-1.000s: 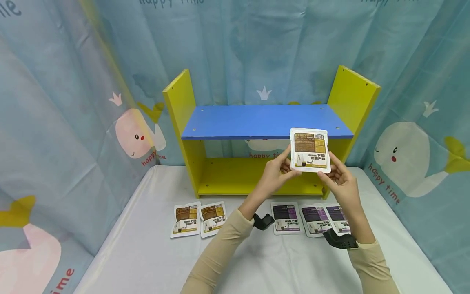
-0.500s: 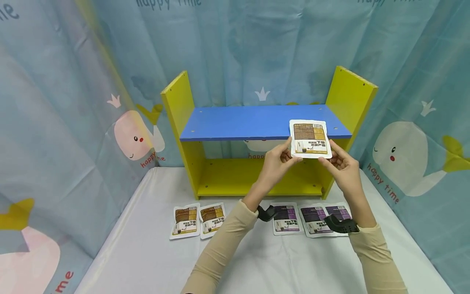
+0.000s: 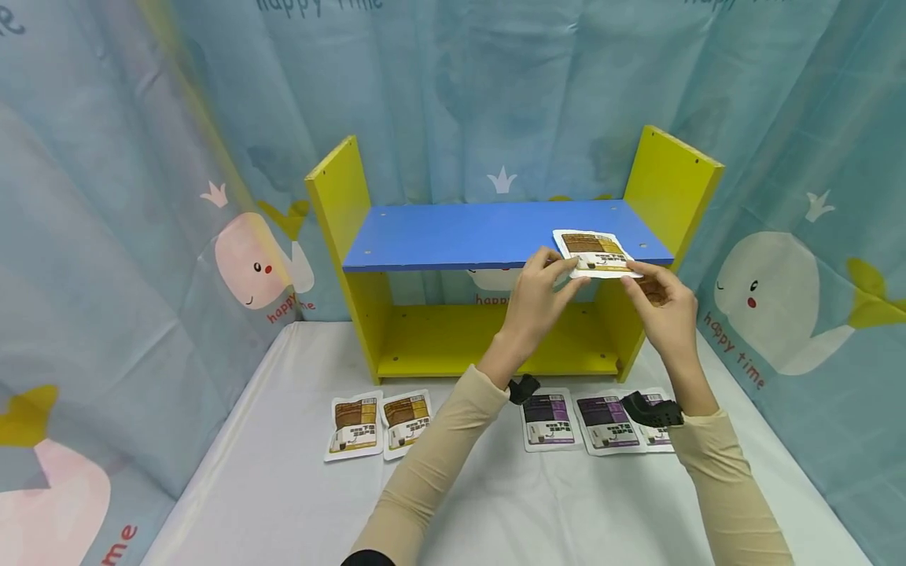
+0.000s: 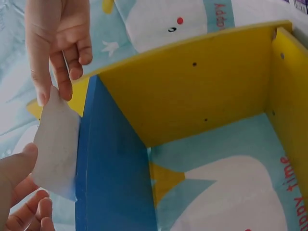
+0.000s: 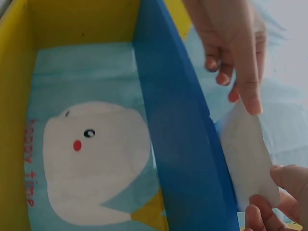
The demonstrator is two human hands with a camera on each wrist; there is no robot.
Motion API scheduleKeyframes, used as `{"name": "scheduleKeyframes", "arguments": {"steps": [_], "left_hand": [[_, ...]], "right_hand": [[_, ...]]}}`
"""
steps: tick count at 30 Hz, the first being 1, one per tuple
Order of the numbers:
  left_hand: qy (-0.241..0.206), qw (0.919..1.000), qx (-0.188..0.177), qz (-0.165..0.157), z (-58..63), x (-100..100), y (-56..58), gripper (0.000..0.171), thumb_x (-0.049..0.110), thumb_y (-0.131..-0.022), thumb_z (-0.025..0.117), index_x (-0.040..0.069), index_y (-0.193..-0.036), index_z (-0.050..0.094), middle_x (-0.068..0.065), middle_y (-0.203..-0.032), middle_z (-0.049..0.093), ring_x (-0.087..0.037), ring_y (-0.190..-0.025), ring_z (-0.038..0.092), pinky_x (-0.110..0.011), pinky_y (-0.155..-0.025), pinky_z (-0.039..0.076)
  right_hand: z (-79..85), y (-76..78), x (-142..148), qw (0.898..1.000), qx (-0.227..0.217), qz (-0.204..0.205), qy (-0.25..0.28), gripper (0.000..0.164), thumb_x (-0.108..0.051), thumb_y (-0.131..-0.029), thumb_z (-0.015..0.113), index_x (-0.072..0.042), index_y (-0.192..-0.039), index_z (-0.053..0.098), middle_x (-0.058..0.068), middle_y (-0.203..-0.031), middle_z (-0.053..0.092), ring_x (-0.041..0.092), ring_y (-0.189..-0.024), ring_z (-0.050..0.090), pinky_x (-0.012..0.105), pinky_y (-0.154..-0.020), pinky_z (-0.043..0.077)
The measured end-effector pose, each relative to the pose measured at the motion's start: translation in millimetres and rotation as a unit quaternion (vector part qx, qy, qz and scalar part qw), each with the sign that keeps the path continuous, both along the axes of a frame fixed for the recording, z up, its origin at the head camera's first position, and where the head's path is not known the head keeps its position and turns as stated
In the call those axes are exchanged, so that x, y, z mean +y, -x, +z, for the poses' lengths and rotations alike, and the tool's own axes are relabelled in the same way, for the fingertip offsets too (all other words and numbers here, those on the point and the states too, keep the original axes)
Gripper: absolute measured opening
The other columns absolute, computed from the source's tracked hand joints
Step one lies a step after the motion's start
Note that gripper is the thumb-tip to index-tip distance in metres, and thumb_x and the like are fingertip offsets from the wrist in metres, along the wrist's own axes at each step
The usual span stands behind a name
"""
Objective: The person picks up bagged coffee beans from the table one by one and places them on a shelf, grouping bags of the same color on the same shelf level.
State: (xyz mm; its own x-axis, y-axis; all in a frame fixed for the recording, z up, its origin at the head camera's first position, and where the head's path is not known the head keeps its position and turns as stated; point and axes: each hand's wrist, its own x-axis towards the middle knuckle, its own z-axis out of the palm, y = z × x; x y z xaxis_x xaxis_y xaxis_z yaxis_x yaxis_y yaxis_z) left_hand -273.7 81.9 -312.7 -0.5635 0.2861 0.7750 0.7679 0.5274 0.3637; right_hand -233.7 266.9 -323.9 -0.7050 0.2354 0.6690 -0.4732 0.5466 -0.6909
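Both hands pinch a white flat packet (image 3: 594, 245) with a brown and yellow label. It tilts over the front edge of the blue shelf board (image 3: 488, 232), toward the right end. My left hand (image 3: 534, 303) grips its near left corner and my right hand (image 3: 664, 310) its near right corner. In the left wrist view the pale underside of the packet (image 4: 57, 142) lies close against the board's edge. The right wrist view has the same plain side of the packet (image 5: 245, 154) beside the board. Whether its far part touches the board cannot be told.
A yellow shelf unit (image 3: 340, 204) stands at the back, with a yellow bottom board (image 3: 453, 342). On the white cloth lie two brown-labelled packets (image 3: 355, 426) at left and three purple-labelled packets (image 3: 552, 420) at right. A patterned curtain (image 3: 439, 94) surrounds the table.
Both hands have raised the packet from in front of the blue board to its edge. Its far side has tipped away, so the packet now lies flatter. The packets on the table have not moved.
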Motion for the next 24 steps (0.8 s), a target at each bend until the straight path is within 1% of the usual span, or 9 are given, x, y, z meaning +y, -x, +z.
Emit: {"name": "scheduleKeyframes", "arguments": {"steps": [2,5,7,10,13,16,19,24], "left_hand": [[0.012,0.9997,0.016,0.016,3.7,1,1.9,0.026,0.028,-0.085,0.067,0.012,-0.105,0.071,-0.001,-0.097,0.055,-0.012,-0.080,0.046,-0.015,-0.066,0.038],[0.031,0.9983,0.029,0.039,7.1,3,4.9,0.021,0.027,-0.086,0.066,0.014,-0.100,0.073,0.000,-0.095,0.057,-0.012,-0.079,0.046,-0.018,-0.069,0.037],[0.047,0.9969,0.032,0.055,8.5,4,6.8,0.019,0.028,-0.086,0.065,0.016,-0.098,0.073,0.002,-0.094,0.058,-0.013,-0.080,0.046,-0.019,-0.071,0.037],[0.068,0.9945,0.031,0.074,9.7,6,9.3,0.017,0.029,-0.086,0.065,0.018,-0.097,0.073,0.004,-0.094,0.059,-0.013,-0.084,0.049,-0.022,-0.073,0.037],[0.091,0.9906,0.029,0.097,10.6,8,11.6,0.018,0.031,-0.088,0.063,0.021,-0.098,0.073,0.006,-0.098,0.061,-0.012,-0.093,0.051,-0.024,-0.076,0.037],[0.117,0.9855,0.024,0.120,11.3,9,13.6,0.020,0.035,-0.090,0.060,0.024,-0.100,0.072,0.008,-0.102,0.062,-0.012,-0.101,0.050,-0.026,-0.084,0.037],[0.141,0.9804,0.013,0.137,12.4,10,14.1,0.023,0.038,-0.091,0.057,0.026,-0.105,0.071,0.010,-0.107,0.062,-0.012,-0.107,0.049,-0.030,-0.091,0.037],[0.173,0.9729,-0.004,0.153,13.8,12,14.5,0.030,0.043,-0.092,0.053,0.029,-0.114,0.066,0.011,-0.116,0.059,-0.012,-0.114,0.046,-0.034,-0.098,0.035]], "right_hand": [[-1.2,4.9,2,1.000,0.011,-0.018,-0.012,0.026,-0.016,-0.088,0.064,-0.008,-0.112,0.067,-0.010,-0.089,0.056,0.003,-0.072,0.051,0.010,-0.061,0.040],[-2.0,11.0,4,0.999,0.029,-0.037,-0.026,0.024,-0.019,-0.087,0.065,-0.008,-0.108,0.069,-0.011,-0.086,0.054,0.001,-0.071,0.049,0.010,-0.060,0.039],[-1.9,14.5,5,0.997,0.039,-0.048,-0.039,0.022,-0.020,-0.087,0.065,-0.008,-0.106,0.070,-0.008,-0.084,0.053,-0.001,-0.070,0.047,0.010,-0.059,0.038],[-1.4,19.0,5,0.994,0.047,-0.073,-0.061,0.022,-0.021,-0.087,0.065,-0.008,-0.104,0.071,0.001,-0.085,0.055,0.000,-0.069,0.045,0.012,-0.058,0.035],[0.0,23.4,5,0.991,0.047,-0.095,-0.081,0.022,-0.021,-0.088,0.065,-0.007,-0.103,0.071,0.011,-0.093,0.056,0.007,-0.070,0.046,0.018,-0.057,0.032],[1.4,27.8,5,0.988,0.041,-0.111,-0.101,0.022,-0.021,-0.088,0.064,-0.007,-0.104,0.071,0.016,-0.102,0.054,0.017,-0.072,0.049,0.024,-0.058,0.032],[2.1,31.5,6,0.986,0.031,-0.119,-0.114,0.023,-0.021,-0.088,0.064,-0.006,-0.105,0.070,0.018,-0.107,0.053,0.025,-0.074,0.052,0.030,-0.060,0.034],[2.2,34.9,8,0.983,0.008,-0.128,-0.130,0.026,-0.022,-0.089,0.062,-0.006,-0.109,0.069,0.017,-0.113,0.054,0.028,-0.077,0.054,0.033,-0.061,0.036]]}}
